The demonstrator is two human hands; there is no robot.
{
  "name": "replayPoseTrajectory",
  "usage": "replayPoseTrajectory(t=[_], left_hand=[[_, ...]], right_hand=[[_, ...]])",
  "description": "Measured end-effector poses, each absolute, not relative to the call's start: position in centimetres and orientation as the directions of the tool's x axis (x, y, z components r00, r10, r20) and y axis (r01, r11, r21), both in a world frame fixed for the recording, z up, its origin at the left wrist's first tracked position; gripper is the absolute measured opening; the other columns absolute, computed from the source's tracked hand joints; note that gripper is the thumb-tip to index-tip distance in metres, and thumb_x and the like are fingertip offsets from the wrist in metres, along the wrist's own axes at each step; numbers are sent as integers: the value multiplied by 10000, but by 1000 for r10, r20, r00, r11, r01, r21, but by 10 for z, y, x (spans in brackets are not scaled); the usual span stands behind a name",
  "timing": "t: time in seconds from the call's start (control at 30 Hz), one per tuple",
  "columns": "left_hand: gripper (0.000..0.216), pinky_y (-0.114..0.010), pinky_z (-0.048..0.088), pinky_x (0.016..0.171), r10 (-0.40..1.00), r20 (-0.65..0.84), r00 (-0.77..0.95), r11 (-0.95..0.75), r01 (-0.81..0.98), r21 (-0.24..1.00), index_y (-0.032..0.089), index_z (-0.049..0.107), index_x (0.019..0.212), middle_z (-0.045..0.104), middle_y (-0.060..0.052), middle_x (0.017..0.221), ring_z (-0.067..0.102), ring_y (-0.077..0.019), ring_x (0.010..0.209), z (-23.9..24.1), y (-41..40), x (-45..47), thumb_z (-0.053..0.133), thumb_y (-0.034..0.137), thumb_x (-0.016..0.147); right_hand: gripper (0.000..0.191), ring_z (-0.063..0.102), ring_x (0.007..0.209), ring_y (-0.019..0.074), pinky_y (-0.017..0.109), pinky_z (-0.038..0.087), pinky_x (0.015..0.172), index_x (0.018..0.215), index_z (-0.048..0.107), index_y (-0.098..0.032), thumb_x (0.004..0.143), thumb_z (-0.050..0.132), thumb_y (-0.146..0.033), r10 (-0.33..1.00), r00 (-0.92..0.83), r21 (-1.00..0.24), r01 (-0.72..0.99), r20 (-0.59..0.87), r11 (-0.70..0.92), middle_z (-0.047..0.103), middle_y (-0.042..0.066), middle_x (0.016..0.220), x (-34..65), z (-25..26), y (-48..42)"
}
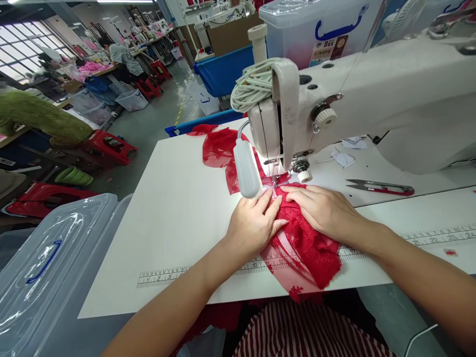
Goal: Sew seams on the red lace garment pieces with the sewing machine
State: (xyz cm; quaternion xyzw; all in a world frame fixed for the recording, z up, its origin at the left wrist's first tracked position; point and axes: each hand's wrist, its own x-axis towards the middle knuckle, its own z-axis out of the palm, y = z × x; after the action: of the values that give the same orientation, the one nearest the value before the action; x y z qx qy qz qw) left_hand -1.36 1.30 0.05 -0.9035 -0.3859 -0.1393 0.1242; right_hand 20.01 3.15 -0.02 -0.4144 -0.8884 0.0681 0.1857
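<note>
A piece of red lace and sheer fabric lies bunched under the sewing machine and drapes over the table's front edge. Its far end is at the presser foot. My left hand presses on the cloth just left of the foot, fingers stretched forward and thumb apart. On the lace to the right of the foot, my right hand lies with its fingers extended and flat. The hands do not touch each other. A white lamp head partly hides the fabric behind it.
Sheer red pieces lie behind the lamp. Thread snips and paper tags rest right of the needle. A printed ruler runs along the white table. A lidded plastic box stands left; co-workers sit farther back.
</note>
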Motion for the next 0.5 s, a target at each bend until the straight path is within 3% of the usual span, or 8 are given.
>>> replayPoseTrajectory(t=[0.5], left_hand=[[469, -417, 492, 780, 669, 338, 662, -660, 738, -140, 96, 602, 1260, 606, -194, 1285, 603, -283, 998, 1, 14, -14, 449, 436, 975]], right_hand=[[349, 622, 1068, 209, 354, 523, 909, 1131, 634, -178, 886, 408, -77, 765, -580, -267, 718, 281, 643, 629, 59, 1303, 200, 0, 33]])
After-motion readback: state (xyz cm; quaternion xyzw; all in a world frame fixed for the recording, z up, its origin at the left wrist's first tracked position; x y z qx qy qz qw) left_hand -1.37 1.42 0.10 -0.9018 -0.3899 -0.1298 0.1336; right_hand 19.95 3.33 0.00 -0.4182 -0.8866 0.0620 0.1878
